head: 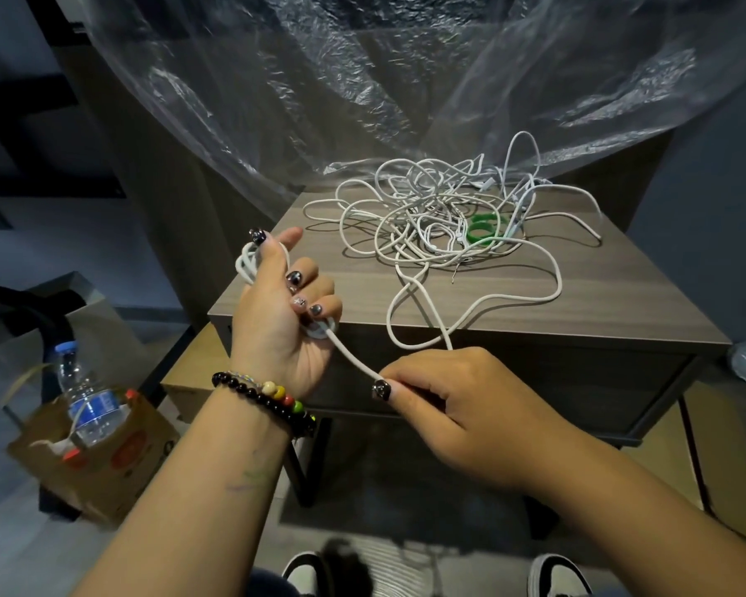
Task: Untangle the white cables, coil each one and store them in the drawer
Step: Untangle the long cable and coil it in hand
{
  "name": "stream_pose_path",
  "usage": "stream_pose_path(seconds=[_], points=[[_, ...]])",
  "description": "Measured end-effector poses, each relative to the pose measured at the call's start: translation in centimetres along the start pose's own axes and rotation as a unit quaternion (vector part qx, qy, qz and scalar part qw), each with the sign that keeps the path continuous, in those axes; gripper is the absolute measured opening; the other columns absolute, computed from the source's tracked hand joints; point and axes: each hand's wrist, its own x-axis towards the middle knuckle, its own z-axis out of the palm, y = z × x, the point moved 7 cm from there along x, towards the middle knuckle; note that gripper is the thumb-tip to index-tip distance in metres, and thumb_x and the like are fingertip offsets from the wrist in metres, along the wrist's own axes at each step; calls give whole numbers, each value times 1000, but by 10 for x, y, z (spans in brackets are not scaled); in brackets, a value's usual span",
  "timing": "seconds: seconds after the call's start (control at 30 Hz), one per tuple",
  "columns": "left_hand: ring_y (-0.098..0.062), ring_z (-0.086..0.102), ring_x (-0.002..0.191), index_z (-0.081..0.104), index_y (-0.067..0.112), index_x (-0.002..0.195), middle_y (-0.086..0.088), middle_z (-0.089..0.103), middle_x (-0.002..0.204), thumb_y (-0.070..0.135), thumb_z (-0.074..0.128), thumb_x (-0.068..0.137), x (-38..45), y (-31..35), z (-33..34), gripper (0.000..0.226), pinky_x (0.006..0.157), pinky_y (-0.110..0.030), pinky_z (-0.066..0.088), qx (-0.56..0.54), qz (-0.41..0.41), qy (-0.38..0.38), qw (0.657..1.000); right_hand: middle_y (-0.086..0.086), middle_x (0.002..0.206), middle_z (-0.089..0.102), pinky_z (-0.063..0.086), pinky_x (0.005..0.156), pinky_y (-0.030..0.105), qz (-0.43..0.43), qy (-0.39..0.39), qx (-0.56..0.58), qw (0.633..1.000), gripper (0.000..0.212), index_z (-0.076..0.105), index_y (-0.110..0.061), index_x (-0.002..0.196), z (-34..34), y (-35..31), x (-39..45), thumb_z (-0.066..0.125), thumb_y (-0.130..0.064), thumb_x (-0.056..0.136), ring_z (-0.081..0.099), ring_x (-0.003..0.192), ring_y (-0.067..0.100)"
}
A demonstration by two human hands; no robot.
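**White cables: one part-coiled in hand, the rest tangled on the table**

The white cables (444, 217) lie in a loose heap on the far right part of the wooden table (535, 303). How many cables make up the heap cannot be told, as the strands cross and hide one another. Two green rings (481, 228) sit inside the heap, partly covered by strands. Clear plastic sheeting (362, 79) hangs behind the table and overlaps its back edge.

The left hand (281, 312) is raised, palm toward the camera, fingers curled round a small coil of white cable; loops show above the thumb and below the little finger, the rest hidden in the palm. From it a taut strand (354, 357) runs to the right hand (440, 402), which pinches it between thumb and fingers just before the table's front edge. The hands are apart.

The drawer front (513, 381) below the tabletop appears closed. At lower left, a brown paper bag (117, 463) holds a water bottle (85, 394) standing upright; the bag's other contents are unclear.
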Motion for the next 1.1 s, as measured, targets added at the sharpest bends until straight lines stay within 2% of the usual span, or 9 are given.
stream_pose_path(seconds=[0.13, 0.2, 0.3, 0.47, 0.63, 0.7, 0.8, 0.93, 1.1], points=[[-4, 28, 34, 52, 16, 99, 8, 30, 47, 47, 35, 99, 3, 7, -6, 35, 33, -13, 25, 1, 1, -3, 1000, -11, 75, 63, 37, 76, 18, -6, 3, -46, 999, 36, 69, -22, 88, -8, 13, 0, 38, -41, 93, 52, 72, 7], [-4, 25, 34, 52, 16, 87, 8, 26, 46, 56, 36, 95, 2, 6, -9, 44, 34, -15, 20, 4, -12, -5, 1000, -12, 75, 63, 39, 86, 25, -8, 6, -85, 996, 41, 70, -21, 83, -11, 22, -1, 38, -45, 92, 55, 74, 10], [-5, 22, 36, 51, 15, 71, 8, 26, 47, 69, 35, 88, 0, 4, -9, 58, 36, -18, 15, 30, -24, -14, 999, -17, 79, 60, 39, 97, 34, 22, 26, -121, 992, 43, 70, -26, 82, -19, 39, -3, 38, -54, 88, 52, 81, 3], [-4, 19, 32, 44, 19, 65, 9, 24, 41, 64, 29, 93, -1, -7, -2, 55, 36, -18, 10, 100, -70, -27, 992, -15, 80, 61, 48, 76, 34, 51, 81, -75, 993, 38, 69, -25, 80, -41, 50, -2, 49, -57, 84, 57, 80, 6], [-2, 22, 30, 45, 19, 65, 9, 24, 41, 69, 47, 76, -6, -10, 7, 52, 33, -15, 12, 113, -99, -91, 984, -11, 86, 65, 49, 77, 32, 44, 77, -48, 995, 18, 73, -23, 86, -55, 58, 0, 63, -38, 85, 59, 87, 7], [-2, 23, 31, 44, 20, 65, 10, 25, 41, 64, 52, 77, -6, -9, 6, 46, 33, -14, 13, 126, -98, -85, 984, -10, 86, 64, 49, 76, 31, 24, 80, -55, 995, 11, 74, -21, 90, -56, 58, 0, 67, -29, 88, 59, 86, 8], [-2, 22, 31, 43, 20, 66, 10, 23, 41, 55, 46, 91, -4, -8, -2, 43, 32, -14, 14, 138, -101, -46, 984, -8, 84, 62, 48, 71, 28, -11, 90, -77, 993, 19, 75, -19, 92, -54, 52, 0, 61, -32, 87, 58, 81, 12], [-3, 21, 31, 45, 18, 69, 9, 23, 42, 51, 42, 94, -5, -5, -7, 41, 30, -14, 17, 170, -104, -26, 980, -7, 83, 62, 46, 68, 24, -48, 104, -95, 989, 20, 75, -17, 93, -56, 42, -1, 61, -30, 88, 56, 78, 13], [-5, 20, 33, 56, 8, 87, 8, 21, 44, 49, 29, 97, -6, -4, -6, 50, 32, -15, 19, 220, -92, -26, 971, -4, 82, 61, 45, 67, 25, -73, 143, -93, 983, 17, 75, -15, 93, -62, 35, -2, 63, -25, 88, 55, 77, 13]])
